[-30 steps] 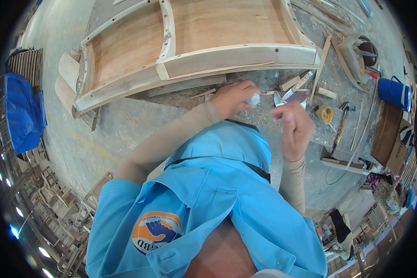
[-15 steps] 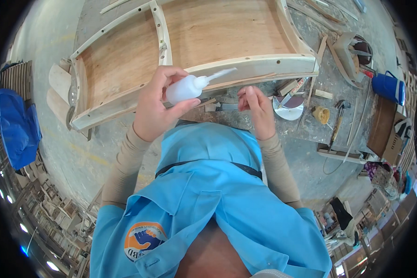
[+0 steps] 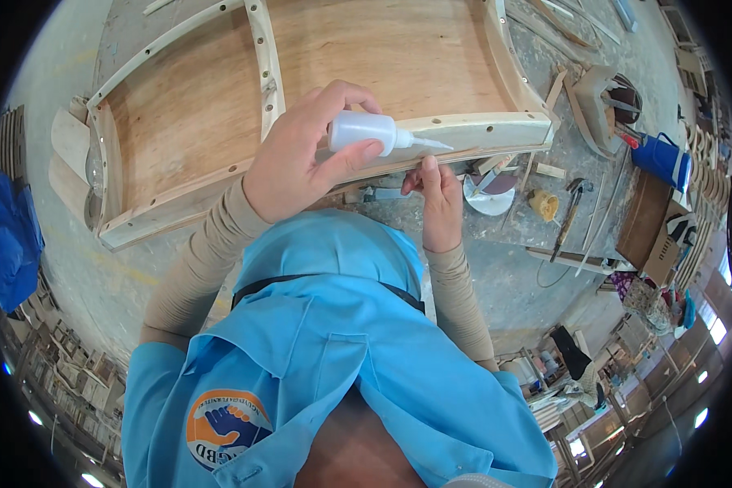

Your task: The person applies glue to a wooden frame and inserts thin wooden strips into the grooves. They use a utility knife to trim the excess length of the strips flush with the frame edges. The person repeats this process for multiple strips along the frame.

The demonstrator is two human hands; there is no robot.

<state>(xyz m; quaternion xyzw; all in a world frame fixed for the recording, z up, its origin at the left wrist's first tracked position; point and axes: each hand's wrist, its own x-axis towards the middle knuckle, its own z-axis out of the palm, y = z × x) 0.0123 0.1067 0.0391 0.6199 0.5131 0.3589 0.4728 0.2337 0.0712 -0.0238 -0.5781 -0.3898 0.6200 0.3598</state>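
Note:
A white squeeze bottle [image 3: 361, 132] with a thin pointed nozzle lies tipped sideways in my left hand [image 3: 305, 159], whose fingers and thumb are closed round it. Its tip points right, close to the near rail of a curved wooden frame [image 3: 496, 130] with a plywood panel [image 3: 382, 57]. My right hand [image 3: 441, 203] is at that rail's lower edge, below and right of the nozzle tip. Its thumb points up and the fingers are curled in; whatever they pinch is hidden. A thin wood strip or edge runs along the rail just above the right thumb.
On the worktop to the right are a grinding disc [image 3: 490, 198], a yellow pot [image 3: 543, 205], a hammer [image 3: 576, 191], and a blue container [image 3: 661, 160]. A sanding tool [image 3: 598, 106] lies beyond. Wood offcuts are scattered around, and a blue sheet [image 3: 12, 236] is at far left.
My left hand has brought the bottle right and forward, its nozzle now angled down toward the rail. My right hand has come up to the rail's lower edge.

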